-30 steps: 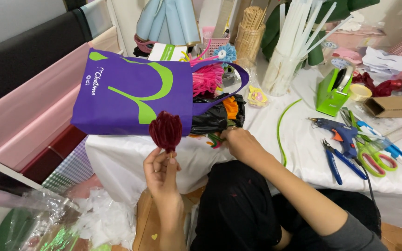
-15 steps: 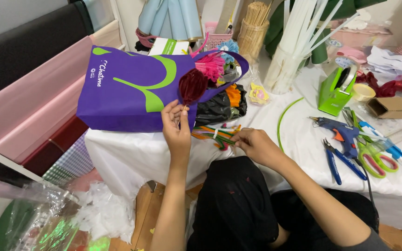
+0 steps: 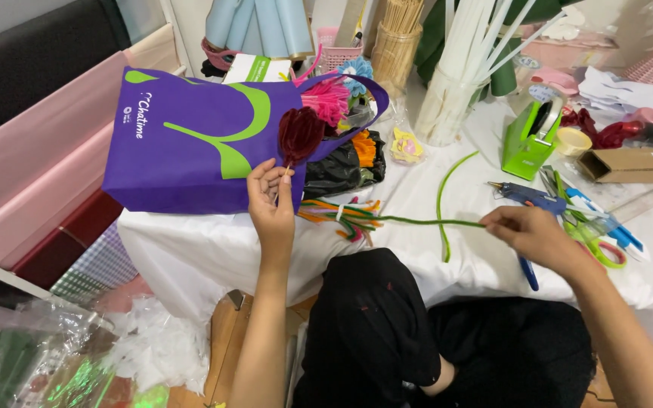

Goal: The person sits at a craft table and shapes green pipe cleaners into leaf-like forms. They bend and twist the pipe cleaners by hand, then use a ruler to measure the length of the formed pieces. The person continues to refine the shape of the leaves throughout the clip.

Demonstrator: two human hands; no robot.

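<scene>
My left hand (image 3: 270, 198) pinches the short stem of a dark red fuzzy pipe-cleaner flower (image 3: 299, 133), held up in front of the purple tote bag (image 3: 190, 140). My right hand (image 3: 529, 230) grips one end of a straight green pipe cleaner (image 3: 428, 221) that runs left to a bundle of orange and green pipe cleaners (image 3: 339, 211) on the white tablecloth (image 3: 198, 242). A second, curved green pipe cleaner (image 3: 444, 198) lies on the cloth between my hands.
The tote lies on its side, spilling pink, orange and black craft material (image 3: 345, 155). A green tape dispenser (image 3: 529, 140), a blue glue gun (image 3: 527, 195), scissors (image 3: 605, 245), a cardboard box (image 3: 627, 164) and a jar of white sticks (image 3: 451, 106) crowd the right. Crinkled plastic (image 3: 47, 355) lies on the floor.
My right hand has pulled a green pipe cleaner out of the bundle, moving right. My left hand with the red flower rose from below the table edge to the tote.
</scene>
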